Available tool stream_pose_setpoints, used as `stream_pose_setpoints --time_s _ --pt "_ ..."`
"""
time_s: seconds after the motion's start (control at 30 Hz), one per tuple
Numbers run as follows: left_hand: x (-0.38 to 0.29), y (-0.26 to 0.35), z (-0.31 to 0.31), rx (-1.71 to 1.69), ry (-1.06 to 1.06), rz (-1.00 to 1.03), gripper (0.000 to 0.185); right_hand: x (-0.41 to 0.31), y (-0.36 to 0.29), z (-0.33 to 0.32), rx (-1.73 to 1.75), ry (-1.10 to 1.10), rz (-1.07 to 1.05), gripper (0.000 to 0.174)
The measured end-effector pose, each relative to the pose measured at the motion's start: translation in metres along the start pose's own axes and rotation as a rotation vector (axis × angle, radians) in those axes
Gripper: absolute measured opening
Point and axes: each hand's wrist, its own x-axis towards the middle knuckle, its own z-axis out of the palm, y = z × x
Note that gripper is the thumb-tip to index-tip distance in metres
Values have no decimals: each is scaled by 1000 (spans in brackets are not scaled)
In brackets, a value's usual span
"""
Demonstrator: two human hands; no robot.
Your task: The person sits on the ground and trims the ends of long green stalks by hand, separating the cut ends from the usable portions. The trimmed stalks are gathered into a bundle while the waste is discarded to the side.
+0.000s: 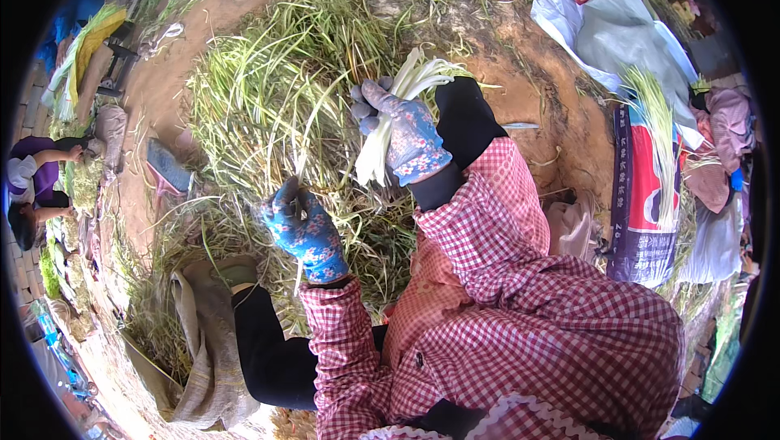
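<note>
My right hand (pixel 405 129), in a floral work glove with worn grey fingers, grips a small bunch of pale stalks (pixel 373 153). The stalks pass through the fist and fan out above and below it. Lower and to the left, my left hand (pixel 309 233) wears a matching blue floral glove. Its thumb and fingers pinch a thin green-and-white stalk (pixel 303 159), which stands upright from the grip. Behind both hands spreads a large heap of long green stalks (pixel 262 86), loosely tangled. I cannot tell the exact kind of plant.
A blue-and-pink brush head (pixel 169 169) lies left of the heap. At right, a bundle of trimmed stalks (pixel 661 153) rests on a printed sack (pixel 631 257) bearing writing, below plastic sheeting (pixel 627 31). A coarse sack (pixel 213 342) lies by my leg. Another person (pixel 42 175) crouches at far left.
</note>
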Motion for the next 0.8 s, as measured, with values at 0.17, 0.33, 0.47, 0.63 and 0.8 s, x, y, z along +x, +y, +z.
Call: stream_pose_setpoints --time_s 0.17,0.33,0.47,0.63,0.8 --pt "-68 -37 -4 98 -508 76 15 1 -9 -1 12 38 -37 11" --pt "-201 -81 -23 174 -1572 -218 33 4 -21 -6 27 -33 -43 6" --pt "-87 -40 -22 74 -1532 -353 33 9 -21 -12 51 -87 30 8" --pt "61 -106 -4 63 -303 -364 20 6 -16 -10 38 -63 12 10" --pt "79 -178 19 637 -704 -288 36 12 -9 -15 45 -87 -46 10"
